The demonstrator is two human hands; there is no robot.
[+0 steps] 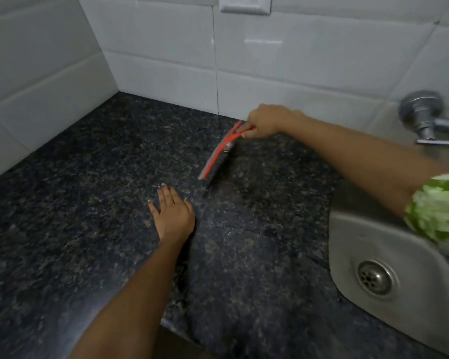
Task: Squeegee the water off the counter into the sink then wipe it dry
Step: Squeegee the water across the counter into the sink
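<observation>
My right hand (266,123) grips the handle of a red squeegee (219,154) near the back wall. Its grey blade rests on the dark speckled granite counter (88,203) and runs diagonally toward me. My left hand (173,213) lies flat on the counter, palm down with fingers spread, a little in front of the blade's near end and apart from it. The steel sink (353,244) with its round drain (376,278) sits at the right. The counter looks darker just right of the blade; water is hard to make out.
White tiled walls meet in a corner at the back left. A wall socket (244,3) sits high on the back wall. A metal tap (425,117) projects from the wall above the sink. A green patterned sleeve (438,211) covers my right upper arm.
</observation>
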